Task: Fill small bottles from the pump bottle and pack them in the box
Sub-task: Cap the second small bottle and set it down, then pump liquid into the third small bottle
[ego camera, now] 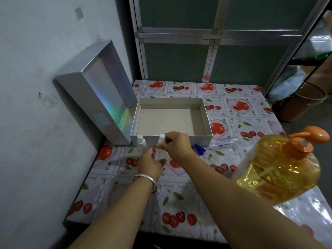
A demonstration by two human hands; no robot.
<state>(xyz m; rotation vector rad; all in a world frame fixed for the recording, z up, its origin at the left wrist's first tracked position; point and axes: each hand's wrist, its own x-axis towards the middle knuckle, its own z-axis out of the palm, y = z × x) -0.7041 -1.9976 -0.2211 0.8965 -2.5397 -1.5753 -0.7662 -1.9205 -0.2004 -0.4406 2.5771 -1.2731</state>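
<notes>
Nearest the camera, the big clear pump bottle (280, 169) of yellow liquid with an orange pump head stands at the right edge of the fruit-print tablecloth (179, 198), well apart from both hands. There is 1 of it, and the right arm passes just beside it, so the right hand is the nearer one for pumping.

Further in, the left hand (150, 164), with a silver bangle at the wrist, curls its fingers round the body of a small clear plastic bottle (159, 151) and holds it upright, long axis vertical. The right hand (177, 145) sits above it and pinches its white cap (162, 137) from the top; whether the cap is going on or coming off cannot be told. The bottle looks empty, though blur makes that unsure.

Just left of the hands stands a 2nd small clear bottle with a white cap (141, 141), upright. To the right lie a loose blue cap (199, 149) and what look like 2 clear bottles on their sides (222, 143); blur keeps that count uncertain.

Behind them, touching nothing in the hands, is 1 open white cardboard box (206, 139), holding no bottles. Its silver holographic lid (107, 97) leans on the wall at the far left.

The filling likely turns on carrying the held bottle rightward to the pump spout.
</notes>
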